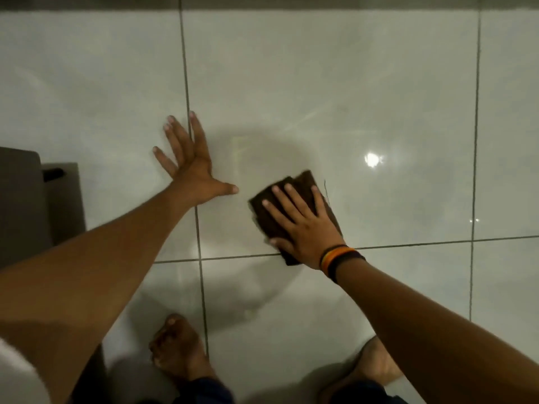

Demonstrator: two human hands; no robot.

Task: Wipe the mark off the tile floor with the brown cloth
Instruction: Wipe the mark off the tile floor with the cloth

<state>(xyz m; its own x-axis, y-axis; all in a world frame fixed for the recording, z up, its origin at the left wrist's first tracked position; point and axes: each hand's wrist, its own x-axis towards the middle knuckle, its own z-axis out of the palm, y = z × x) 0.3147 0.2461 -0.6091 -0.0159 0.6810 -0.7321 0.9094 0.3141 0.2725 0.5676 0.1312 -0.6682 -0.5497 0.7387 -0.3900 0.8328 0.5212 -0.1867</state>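
My right hand (pixel 303 221) lies flat on the folded brown cloth (pixel 297 185), pressing it onto the glossy white tile floor (pixel 320 83) just above a grout line. My left hand (pixel 191 163) is spread flat on the floor to the left of the cloth, fingers apart, holding nothing. A faint yellowish streak (pixel 239 145) shows on the tile between the two hands, above and left of the cloth. A thin dark line (pixel 326 191) runs beside the cloth's right edge.
A dark grey piece of furniture (pixel 35 199) stands at the left edge. My bare feet (pixel 178 351) rest on the tiles at the bottom. A bright lamp reflection (pixel 372 159) sits right of the cloth. A grey skirting (pixel 262 1) runs along the top.
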